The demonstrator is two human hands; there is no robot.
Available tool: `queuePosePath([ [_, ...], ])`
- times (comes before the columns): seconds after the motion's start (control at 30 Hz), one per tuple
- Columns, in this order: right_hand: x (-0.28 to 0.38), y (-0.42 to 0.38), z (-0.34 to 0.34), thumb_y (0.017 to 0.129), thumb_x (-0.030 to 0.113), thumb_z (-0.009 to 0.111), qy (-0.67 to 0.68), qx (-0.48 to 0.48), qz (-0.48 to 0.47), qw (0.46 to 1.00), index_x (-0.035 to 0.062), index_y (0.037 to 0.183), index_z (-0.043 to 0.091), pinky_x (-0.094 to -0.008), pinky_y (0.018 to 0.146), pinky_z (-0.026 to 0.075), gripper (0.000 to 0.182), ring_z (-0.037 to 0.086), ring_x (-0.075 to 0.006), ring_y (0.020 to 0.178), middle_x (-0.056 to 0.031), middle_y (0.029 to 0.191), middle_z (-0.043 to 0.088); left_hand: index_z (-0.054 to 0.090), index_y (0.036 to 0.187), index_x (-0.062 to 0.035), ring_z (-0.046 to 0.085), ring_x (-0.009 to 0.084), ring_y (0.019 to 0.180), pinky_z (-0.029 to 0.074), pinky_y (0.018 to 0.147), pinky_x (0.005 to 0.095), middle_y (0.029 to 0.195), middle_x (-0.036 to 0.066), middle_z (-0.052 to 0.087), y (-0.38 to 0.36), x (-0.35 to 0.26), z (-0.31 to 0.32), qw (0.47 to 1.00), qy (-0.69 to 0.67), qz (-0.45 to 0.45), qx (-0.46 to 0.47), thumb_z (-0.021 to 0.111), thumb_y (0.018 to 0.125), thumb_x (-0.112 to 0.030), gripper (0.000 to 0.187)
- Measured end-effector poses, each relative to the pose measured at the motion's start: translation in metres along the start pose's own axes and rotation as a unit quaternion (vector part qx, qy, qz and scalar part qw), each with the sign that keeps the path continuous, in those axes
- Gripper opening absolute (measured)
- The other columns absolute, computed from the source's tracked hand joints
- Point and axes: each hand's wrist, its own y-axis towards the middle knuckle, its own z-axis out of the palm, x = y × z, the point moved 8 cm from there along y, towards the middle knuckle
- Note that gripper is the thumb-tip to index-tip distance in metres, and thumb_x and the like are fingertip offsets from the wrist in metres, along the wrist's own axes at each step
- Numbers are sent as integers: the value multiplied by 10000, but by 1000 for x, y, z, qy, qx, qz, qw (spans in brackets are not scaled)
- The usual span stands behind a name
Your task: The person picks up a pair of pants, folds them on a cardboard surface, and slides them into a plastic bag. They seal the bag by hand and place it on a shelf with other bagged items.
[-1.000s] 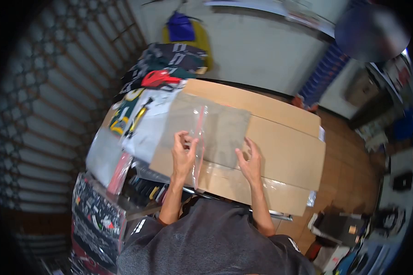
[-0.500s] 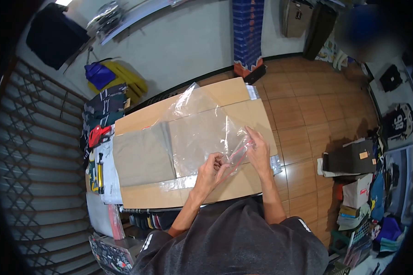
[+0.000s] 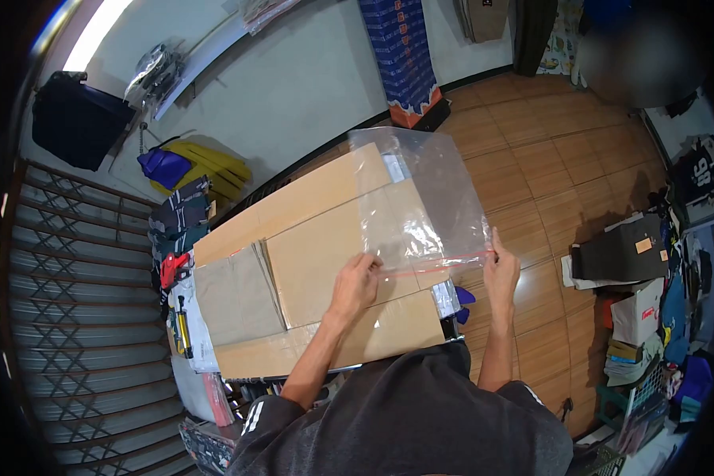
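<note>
A cardboard-covered surface (image 3: 325,238) fills the middle, and above its right end a clear plastic bag (image 3: 420,198) with a red seal strip is held up, left hand (image 3: 355,285) and right hand (image 3: 501,272) fingers pinched shut on its near corners.

Clothing stockroom; folded jerseys (image 3: 178,218), stacked boxes (image 3: 401,55)

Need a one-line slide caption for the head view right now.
Left hand and right hand hold a clear zip bag stretched above a cardboard sheet.
</note>
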Motion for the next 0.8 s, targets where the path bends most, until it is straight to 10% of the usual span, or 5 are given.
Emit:
queuePosePath([
  [0.17,-27,5,-6,981,89,692,-65,29,75,995,96,1369,691,-439,650,513,388,669,-358,656,-252,918,743,649,1054,3,692,424,945,566,810,462,991,225,653,82,-22,-6,995,30,82,-47,598,873,42,192],
  [0.47,-83,-10,45,940,91,783,332,34,161,929,-54,1424,608,-254,640,525,534,690,-98,810,-126,983,784,656,1066,-17,743,366,847,579,760,455,882,214,739,224,-15,49,993,75,92,9,694,953,-145,175],
  [0.8,-56,-41,61,859,100,841,301,-11,137,944,-31,1279,675,-263,597,471,470,569,-70,653,-36,774,672,732,1028,-44,731,323,775,570,735,427,847,168,750,243,-5,49,995,45,89,30,742,940,-202,181],
])
